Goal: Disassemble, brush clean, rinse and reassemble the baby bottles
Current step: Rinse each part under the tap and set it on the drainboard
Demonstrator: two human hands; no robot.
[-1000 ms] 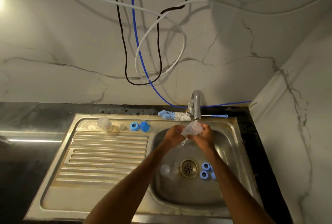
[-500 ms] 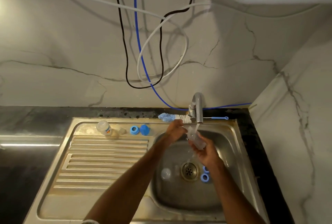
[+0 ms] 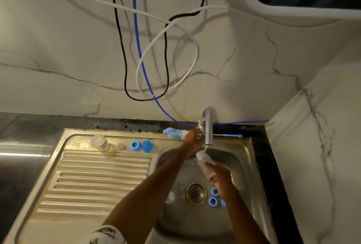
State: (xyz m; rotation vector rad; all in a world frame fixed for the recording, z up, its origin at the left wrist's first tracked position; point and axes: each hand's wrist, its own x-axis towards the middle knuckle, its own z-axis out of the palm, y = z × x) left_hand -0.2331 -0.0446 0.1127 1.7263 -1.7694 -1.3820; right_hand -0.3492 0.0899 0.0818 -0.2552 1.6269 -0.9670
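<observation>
In the stainless steel sink basin [image 3: 245, 167], three blue plastic screw rings [image 3: 212, 201] lay just right of the round metal drain [image 3: 195, 193]. Above them the right hand [image 3: 220, 181] gripped a clear plastic baby bottle [image 3: 203, 160], tilted with its mouth under the spout of the curved metal tap [image 3: 208, 128]. The left hand [image 3: 192, 139] reached beside the tap's base; whether its fingers gripped anything could not be told. On the ribbed steel drainboard [image 3: 97, 185] to the left lay a second clear bottle [image 3: 99, 143], a clear teat [image 3: 121, 147], a blue ring [image 3: 135, 146] and a blue cap [image 3: 146, 146]. A blue-bristled bottle brush [image 3: 174, 133] lay on the back rim.
</observation>
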